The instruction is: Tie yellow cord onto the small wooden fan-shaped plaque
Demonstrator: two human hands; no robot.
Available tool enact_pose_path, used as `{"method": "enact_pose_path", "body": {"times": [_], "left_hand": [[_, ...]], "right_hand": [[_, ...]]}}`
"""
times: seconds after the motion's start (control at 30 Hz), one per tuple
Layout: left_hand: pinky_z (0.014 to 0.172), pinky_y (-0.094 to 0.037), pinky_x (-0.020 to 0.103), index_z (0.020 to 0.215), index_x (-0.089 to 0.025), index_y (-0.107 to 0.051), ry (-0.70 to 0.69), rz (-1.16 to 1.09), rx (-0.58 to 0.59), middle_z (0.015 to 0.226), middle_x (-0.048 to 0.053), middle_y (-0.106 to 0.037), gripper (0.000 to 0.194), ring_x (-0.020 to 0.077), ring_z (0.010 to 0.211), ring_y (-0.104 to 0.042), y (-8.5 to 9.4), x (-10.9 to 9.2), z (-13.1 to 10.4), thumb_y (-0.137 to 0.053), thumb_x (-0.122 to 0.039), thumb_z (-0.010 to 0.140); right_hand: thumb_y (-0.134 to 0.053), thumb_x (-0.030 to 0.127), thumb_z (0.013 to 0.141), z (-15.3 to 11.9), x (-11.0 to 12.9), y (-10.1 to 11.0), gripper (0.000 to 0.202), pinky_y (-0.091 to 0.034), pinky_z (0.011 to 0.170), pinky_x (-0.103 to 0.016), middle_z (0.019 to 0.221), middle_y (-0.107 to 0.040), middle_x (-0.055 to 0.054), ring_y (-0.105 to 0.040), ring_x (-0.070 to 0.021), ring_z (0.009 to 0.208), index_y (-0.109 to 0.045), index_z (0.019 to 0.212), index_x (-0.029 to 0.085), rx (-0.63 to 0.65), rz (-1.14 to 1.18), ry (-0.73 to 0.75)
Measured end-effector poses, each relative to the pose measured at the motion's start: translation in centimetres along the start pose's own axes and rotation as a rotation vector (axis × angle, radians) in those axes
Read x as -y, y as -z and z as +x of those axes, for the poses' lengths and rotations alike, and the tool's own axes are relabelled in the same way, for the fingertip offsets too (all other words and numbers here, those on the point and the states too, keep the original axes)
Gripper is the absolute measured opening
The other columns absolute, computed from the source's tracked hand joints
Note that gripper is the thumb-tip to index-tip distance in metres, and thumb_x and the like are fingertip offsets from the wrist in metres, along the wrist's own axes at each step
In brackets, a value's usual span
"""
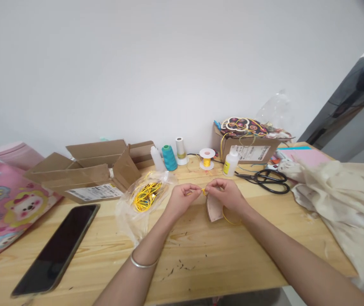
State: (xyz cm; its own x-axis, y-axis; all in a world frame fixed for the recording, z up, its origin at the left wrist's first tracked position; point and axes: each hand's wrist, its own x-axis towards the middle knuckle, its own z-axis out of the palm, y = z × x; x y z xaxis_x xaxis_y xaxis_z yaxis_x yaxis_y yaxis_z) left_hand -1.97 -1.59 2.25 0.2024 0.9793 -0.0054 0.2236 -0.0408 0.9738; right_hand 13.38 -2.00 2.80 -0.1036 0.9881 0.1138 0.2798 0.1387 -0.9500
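Note:
My left hand point(184, 199) and my right hand point(228, 196) meet above the middle of the table, fingertips pinched on a thin yellow cord point(204, 191) that seems to have a small knot or loop between them. Beneath my right hand hangs a small pale, flat piece with a darker edge point(213, 208), partly covered by the fingers; its kind I cannot make out. A strand of the cord curves down past the right palm. Left of my hands, a clear plastic bag point(127, 219) holds a bundle of yellow cord point(146, 197).
Behind stand a teal thread cone point(169, 158), a white spool point(181, 152), a yellow cord spool point(207, 159) and a small bottle point(231, 162). Black scissors point(269, 180) and cream cloth point(338, 191) lie right. Left are an open carton point(89, 172) and a phone point(57, 248).

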Motion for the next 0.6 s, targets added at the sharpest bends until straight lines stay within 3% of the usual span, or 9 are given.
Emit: {"method": "enact_pose_path", "body": {"times": [0.27, 0.5, 0.6], "left_hand": [[0.050, -0.035, 0.019, 0.066, -0.014, -0.061, 0.029, -0.168, -0.041, 0.062, 0.000, -0.061, 0.020, 0.0080, 0.052, -0.049, 0.05, -0.18, -0.16, -0.061, -0.031, 0.055], [0.037, -0.023, 0.017, 0.066, -0.013, -0.062, 0.044, -0.145, -0.049, 0.041, -0.005, -0.049, 0.022, 0.0029, 0.035, -0.034, 0.10, -0.51, -0.38, -0.062, -0.032, 0.054], [0.039, -0.026, 0.017, 0.065, -0.013, -0.062, 0.036, -0.129, -0.043, 0.044, -0.004, -0.052, 0.022, 0.0035, 0.038, -0.037, 0.11, -0.57, -0.37, -0.063, -0.032, 0.054]], "right_hand": [[-0.053, 0.026, 0.063, -0.22, 0.49, 0.14, 0.012, -0.040, 0.063, -0.025, 0.065, -0.058, -0.002, -0.051, -0.0118, 0.063, -0.056, 0.062, 0.015, -0.095, 0.004, 0.082], [-0.051, 0.029, 0.067, -0.45, 0.04, -0.03, 0.013, -0.040, 0.061, -0.025, 0.064, -0.056, 0.000, -0.050, -0.0109, 0.061, -0.054, 0.065, 0.016, -0.019, 0.085, 0.127], [-0.051, 0.028, 0.067, -0.56, 0.15, 0.02, 0.012, -0.039, 0.062, -0.025, 0.064, -0.055, 0.000, -0.050, -0.0112, 0.062, -0.053, 0.065, 0.016, 0.017, 0.065, 0.181]]}}
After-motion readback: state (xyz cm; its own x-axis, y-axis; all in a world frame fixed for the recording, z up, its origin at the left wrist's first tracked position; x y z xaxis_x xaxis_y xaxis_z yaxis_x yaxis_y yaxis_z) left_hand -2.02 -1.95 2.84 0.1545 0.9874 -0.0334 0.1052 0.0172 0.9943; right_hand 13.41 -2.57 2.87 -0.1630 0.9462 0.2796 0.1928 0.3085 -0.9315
